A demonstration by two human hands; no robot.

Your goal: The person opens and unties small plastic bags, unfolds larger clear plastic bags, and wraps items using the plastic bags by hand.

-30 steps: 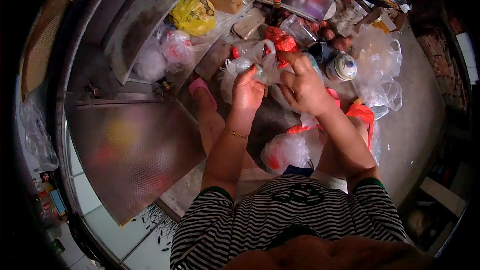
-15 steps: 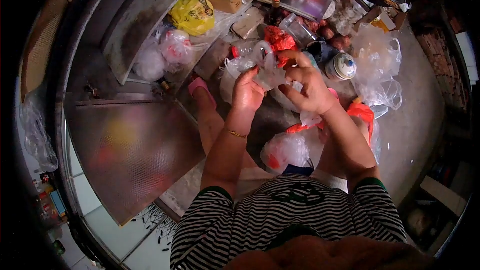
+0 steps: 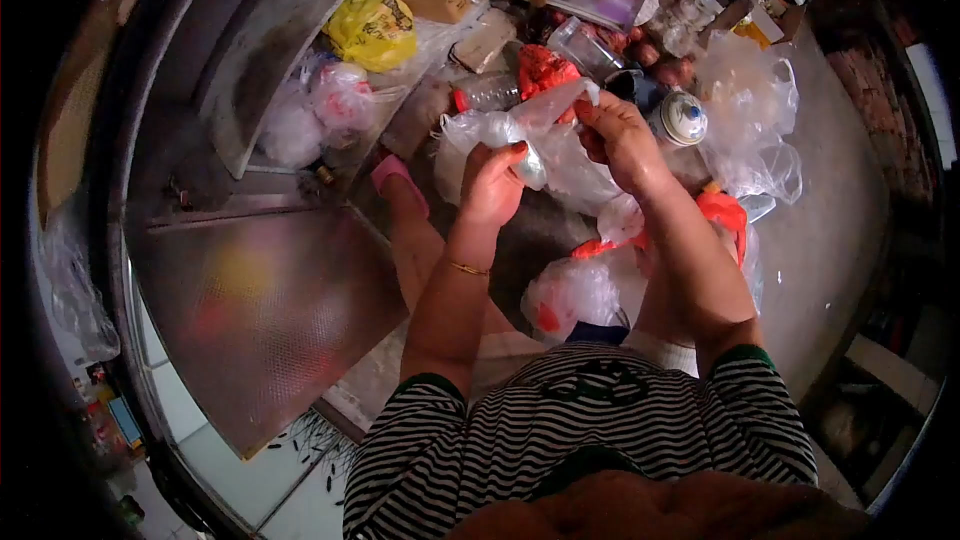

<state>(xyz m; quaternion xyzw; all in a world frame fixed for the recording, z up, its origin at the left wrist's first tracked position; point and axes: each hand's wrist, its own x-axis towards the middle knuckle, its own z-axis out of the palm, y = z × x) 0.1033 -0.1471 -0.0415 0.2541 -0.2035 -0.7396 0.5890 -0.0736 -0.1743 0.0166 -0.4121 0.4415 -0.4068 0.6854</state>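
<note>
Over cluttered floor (image 3: 835,205), left hand (image 3: 492,183) and right hand (image 3: 622,143) both pinch closed on clear plastic (image 3: 550,112).

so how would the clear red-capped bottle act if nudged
The clear bottle would probably roll, being rounded and on its side, though the red plastic bag beside it might stop it. It looks light for its size: no contents show through.
</note>
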